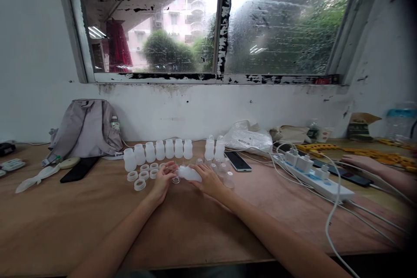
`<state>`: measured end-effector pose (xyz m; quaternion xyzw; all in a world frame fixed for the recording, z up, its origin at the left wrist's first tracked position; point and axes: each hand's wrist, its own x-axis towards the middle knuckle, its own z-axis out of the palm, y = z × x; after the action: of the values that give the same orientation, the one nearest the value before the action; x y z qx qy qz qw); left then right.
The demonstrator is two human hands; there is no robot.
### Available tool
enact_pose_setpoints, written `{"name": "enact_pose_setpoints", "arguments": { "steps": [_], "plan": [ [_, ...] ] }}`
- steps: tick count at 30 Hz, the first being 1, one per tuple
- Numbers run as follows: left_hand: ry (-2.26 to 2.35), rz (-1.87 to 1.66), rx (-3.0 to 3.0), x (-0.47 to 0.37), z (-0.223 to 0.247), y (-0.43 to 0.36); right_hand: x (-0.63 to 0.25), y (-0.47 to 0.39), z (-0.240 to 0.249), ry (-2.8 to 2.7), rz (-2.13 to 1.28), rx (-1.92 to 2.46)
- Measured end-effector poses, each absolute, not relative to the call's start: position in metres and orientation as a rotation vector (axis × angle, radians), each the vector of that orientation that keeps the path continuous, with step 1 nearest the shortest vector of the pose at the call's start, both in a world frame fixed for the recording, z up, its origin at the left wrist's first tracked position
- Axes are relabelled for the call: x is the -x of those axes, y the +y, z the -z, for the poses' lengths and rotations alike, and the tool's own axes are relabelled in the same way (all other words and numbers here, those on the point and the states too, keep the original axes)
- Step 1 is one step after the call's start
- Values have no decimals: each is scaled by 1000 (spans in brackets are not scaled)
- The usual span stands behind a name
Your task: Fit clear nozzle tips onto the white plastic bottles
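Observation:
A milky-white baby bottle (pixel 190 174) lies tilted sideways between my hands, low over the table. My right hand (pixel 210 180) wraps its body from the right. At the neck end, the fingers of my left hand (pixel 163 179) are curled together; what they pinch is too small and partly hidden. Just under the neck shows a clear round piece (pixel 176 180). Left of my left hand lie several translucent collar rings (pixel 140 184). Behind stands a row of open bottle bodies (pixel 160 150). Two bottles with tops (pixel 210 147) stand right of the row, and clear domed caps (pixel 228 180) sit beside my right hand.
A phone (pixel 238 161) lies right of the bottles, near a plastic bag (pixel 249 136). Further right, a power strip (pixel 314 178) trails white cables. Another person's hand (pixel 361 163) rests by a second phone (pixel 345 173). A backpack (pixel 86 128) and black pouch (pixel 79 169) are at left.

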<state>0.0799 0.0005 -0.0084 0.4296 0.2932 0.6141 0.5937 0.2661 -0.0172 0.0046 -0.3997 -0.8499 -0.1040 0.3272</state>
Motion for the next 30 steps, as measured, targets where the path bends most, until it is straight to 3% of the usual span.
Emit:
{"name": "enact_pose_setpoints", "arguments": {
  "steps": [8, 14, 16, 23, 30],
  "plan": [
    [818, -1291, -1079, -79, 19, 5, -264, -21, -7, -2186, 85, 1029],
    [751, -1343, -1203, -77, 19, 6, -268, -16, -15, -2040, -962, 1071],
    [744, -1358, -1201, -79, 17, 5, -266, -18, -16, -1992, -1085, 1097],
    [680, -1277, -1116, -81, 6, -4, -252, -31, -6, -2028, -29, 1042],
    [736, -1355, -1269, -83, 6, -10, -254, -33, -6, -2122, 302, 1050]
  ]
}}
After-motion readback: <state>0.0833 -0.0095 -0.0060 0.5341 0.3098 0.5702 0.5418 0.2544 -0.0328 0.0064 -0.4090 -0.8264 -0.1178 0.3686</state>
